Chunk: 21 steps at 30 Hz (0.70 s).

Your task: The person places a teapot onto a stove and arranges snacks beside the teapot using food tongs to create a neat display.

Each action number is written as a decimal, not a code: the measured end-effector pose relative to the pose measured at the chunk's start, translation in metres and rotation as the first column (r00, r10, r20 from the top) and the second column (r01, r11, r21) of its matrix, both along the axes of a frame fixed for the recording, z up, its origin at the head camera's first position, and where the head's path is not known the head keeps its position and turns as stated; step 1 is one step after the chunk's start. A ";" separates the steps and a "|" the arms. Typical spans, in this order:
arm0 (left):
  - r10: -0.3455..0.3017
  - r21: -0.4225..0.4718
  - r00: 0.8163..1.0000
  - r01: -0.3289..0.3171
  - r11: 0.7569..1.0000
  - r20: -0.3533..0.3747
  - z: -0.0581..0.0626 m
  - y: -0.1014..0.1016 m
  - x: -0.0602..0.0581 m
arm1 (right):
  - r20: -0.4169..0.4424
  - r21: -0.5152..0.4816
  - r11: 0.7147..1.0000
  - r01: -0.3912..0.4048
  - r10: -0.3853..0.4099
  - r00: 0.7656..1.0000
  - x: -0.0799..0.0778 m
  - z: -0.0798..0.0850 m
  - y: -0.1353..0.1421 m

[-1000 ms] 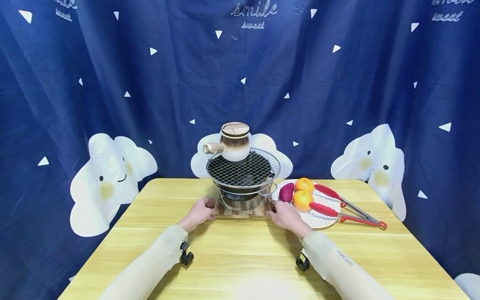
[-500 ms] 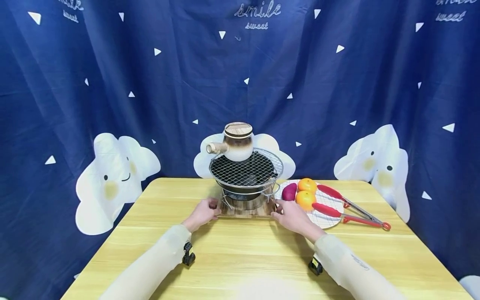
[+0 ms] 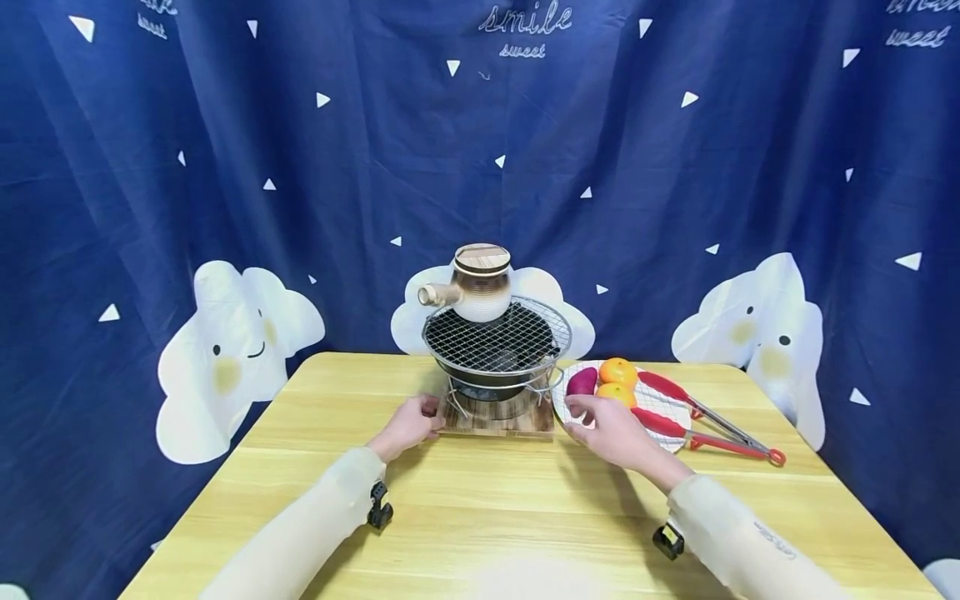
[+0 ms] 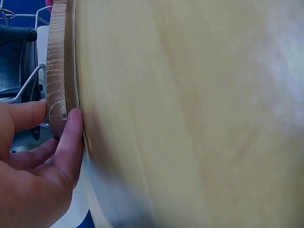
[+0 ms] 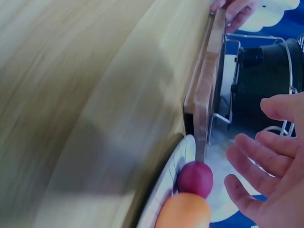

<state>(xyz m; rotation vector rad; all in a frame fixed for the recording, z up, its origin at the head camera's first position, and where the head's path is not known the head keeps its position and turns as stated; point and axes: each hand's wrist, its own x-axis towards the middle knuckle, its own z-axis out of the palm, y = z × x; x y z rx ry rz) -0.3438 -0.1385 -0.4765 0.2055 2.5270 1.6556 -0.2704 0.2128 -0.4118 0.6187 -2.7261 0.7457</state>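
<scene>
A wooden board (image 3: 495,427) bears a round black grill (image 3: 491,342) on a wire stand. On the grill's mesh stands a brown-and-white side-handled pot (image 3: 482,296) with a wooden lid. My left hand (image 3: 408,427) pinches the board's left front corner; in the left wrist view the thumb is on top and a finger is underneath the board edge (image 4: 57,61). My right hand (image 3: 617,433) is off the board, fingers spread and holding nothing (image 5: 280,161). It hovers at the front of the white plate (image 3: 656,397), overlapping one orange.
The plate, right of the grill, holds a smooth purple oval piece (image 3: 582,382) and two oranges (image 3: 618,371). Red-handled tongs (image 3: 738,446) lie with their handles over the plate. The wooden table (image 3: 480,517) ends at a blue curtain (image 3: 360,125) behind.
My right hand has let go of the board's right front corner and moved right, over the plate's front. My left hand keeps its hold. The whole view has shifted slightly.
</scene>
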 end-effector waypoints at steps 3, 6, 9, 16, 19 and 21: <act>0.001 0.005 1.000 -0.001 1.000 0.003 0.001 0.000 0.000 | -0.008 0.008 1.000 -0.007 0.007 1.000 0.000 0.002 0.008; -0.001 0.008 1.000 0.001 1.000 0.004 0.002 0.000 0.001 | -0.015 0.016 1.000 -0.011 0.012 1.000 0.000 0.004 0.017; -0.002 0.009 1.000 0.002 1.000 0.005 0.002 0.001 0.001 | -0.030 0.031 0.999 -0.016 0.017 0.999 0.001 0.007 0.025; 0.001 -0.013 1.000 -0.001 1.000 0.002 0.002 0.002 0.002 | -0.033 0.079 0.997 -0.001 0.004 0.999 0.007 0.017 0.040; 0.002 -0.009 1.000 -0.002 1.000 0.003 0.001 0.002 0.001 | -0.034 0.086 0.996 -0.012 0.015 0.999 0.008 0.020 0.046; 0.001 -0.012 1.000 -0.001 1.000 0.004 0.001 0.001 0.001 | -0.029 0.095 0.995 -0.012 0.015 0.999 0.009 0.020 0.051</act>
